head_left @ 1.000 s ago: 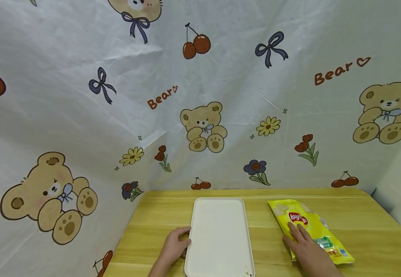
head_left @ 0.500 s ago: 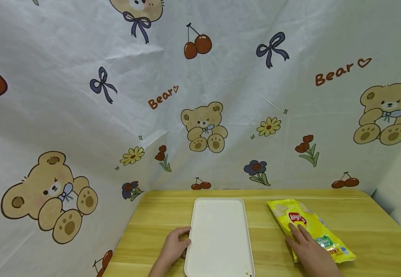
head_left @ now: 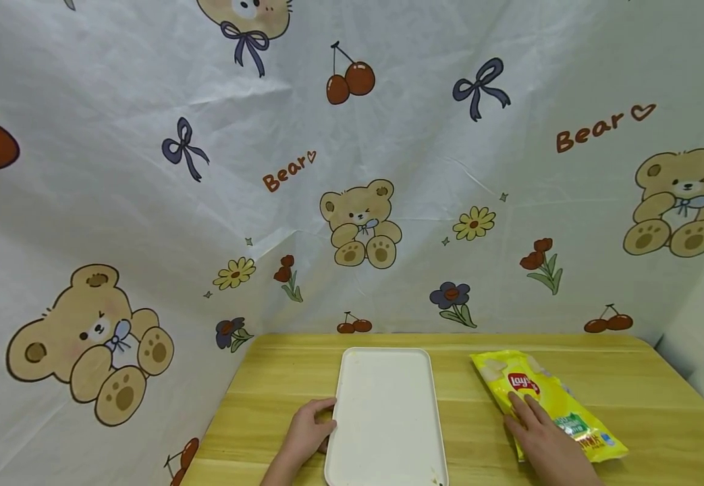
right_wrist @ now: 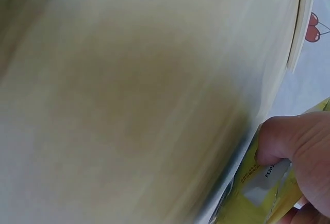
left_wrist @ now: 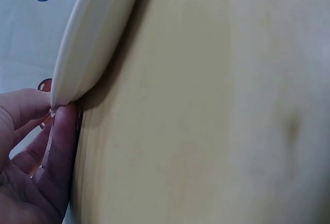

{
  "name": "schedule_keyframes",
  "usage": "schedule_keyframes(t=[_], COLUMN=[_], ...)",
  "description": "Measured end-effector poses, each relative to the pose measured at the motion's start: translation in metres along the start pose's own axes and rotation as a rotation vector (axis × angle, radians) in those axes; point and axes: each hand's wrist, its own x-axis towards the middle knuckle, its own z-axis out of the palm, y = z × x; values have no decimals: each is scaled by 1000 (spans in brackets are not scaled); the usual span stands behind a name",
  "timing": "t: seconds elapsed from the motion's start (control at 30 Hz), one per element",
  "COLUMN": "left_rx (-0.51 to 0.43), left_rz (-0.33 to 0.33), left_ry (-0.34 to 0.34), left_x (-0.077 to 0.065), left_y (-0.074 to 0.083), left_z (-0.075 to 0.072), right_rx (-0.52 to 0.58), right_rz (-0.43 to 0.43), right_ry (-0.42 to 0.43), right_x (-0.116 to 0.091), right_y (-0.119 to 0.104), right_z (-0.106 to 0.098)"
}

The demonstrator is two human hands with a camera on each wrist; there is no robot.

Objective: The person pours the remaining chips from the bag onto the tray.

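Observation:
A white rectangular tray (head_left: 385, 412) lies lengthwise on the wooden table. My left hand (head_left: 309, 432) is at its left edge, and in the left wrist view the thumb and fingers (left_wrist: 64, 136) pinch the tray's rim (left_wrist: 98, 33). To the right lies a yellow Lay's bag of potato chips (head_left: 543, 388), slanted towards the front right. My right hand (head_left: 543, 435) holds its near left part, fingers spread over the printed front. In the right wrist view the thumb (right_wrist: 281, 139) presses the bag's side by a seam with printed text; the other fingers are mostly hidden.
The table (head_left: 467, 445) has a light wood grain, with its far edge against a hanging white cloth (head_left: 412, 148) printed with bears, bows, flowers and cherries. A few small crumbs (head_left: 435, 480) lie in the tray's near right corner.
The right hand and the near left edge of the chip bag have shifted slightly to the right. The left hand and the tray stay in place, while the head view drifts a little.

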Motion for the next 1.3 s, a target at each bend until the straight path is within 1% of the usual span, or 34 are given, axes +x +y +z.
schedule_keyframes(t=[0.1,0.23,0.4,0.5,0.63,0.8,0.87,1.0,1.07,1.13,1.3], left_rx=[-12,11,49,56,64,56,61,75,63,41,6], left_rz=[3,-1,-1,7,8,-2,-1,5,7,9,19], left_ry=[-7,5,27,28,28,33,37,46,38,23,9], left_x=[-1,-1,1,1,1,0,1,2,3,3,0], left_y=[-1,-1,2,2,1,0,0,0,0,-1,-3], left_z=[0,1,1,1,1,2,2,2,2,2,1], right_rx=[-1,-1,-4,4,9,-7,-11,-7,-3,3,30], right_rz=[-1,11,4,-7,-2,-6,-18,-83,-113,-132,-119], right_ry=[11,1,-21,-34,-26,7,34,68,79,112,97], right_x=[0,2,4,5,6,8,9,10,11,11,14], right_y=[0,-2,-6,-7,-10,-14,-15,-19,-21,-24,-33], right_z=[-1,-4,-10,-13,-15,-18,-20,-25,-27,-28,-31])
